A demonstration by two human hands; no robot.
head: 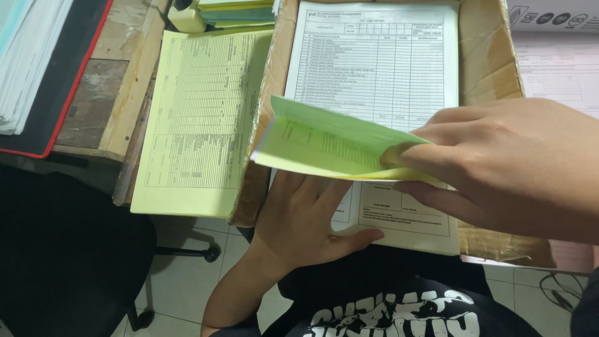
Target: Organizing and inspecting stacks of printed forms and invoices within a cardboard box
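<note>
A shallow brown cardboard box (486,56) lies open in front of the person and carries a stack of white printed forms (374,62) that fills it from the far edge to the near edge. Beside the box's left wall, a stack of pale yellow printed forms (199,118) rests on a worn wooden tabletop (93,106), its near end overhanging the tabletop's edge.

The sorting looks to be mid-way: yellow sheets already lie apart outside the box, the white pile remains inside it, and a thin bundle of light green and yellow sheets (318,140) is raised over the white pile's near half, not yet set down anywhere.

The right hand (499,162) is pinched closed on that bundle's right edge, thumb above and fingers beneath. The left hand (299,218) lies flat, fingers spread, pressing on the near left corner of the white pile under the lifted sheets, gripping nothing.
</note>
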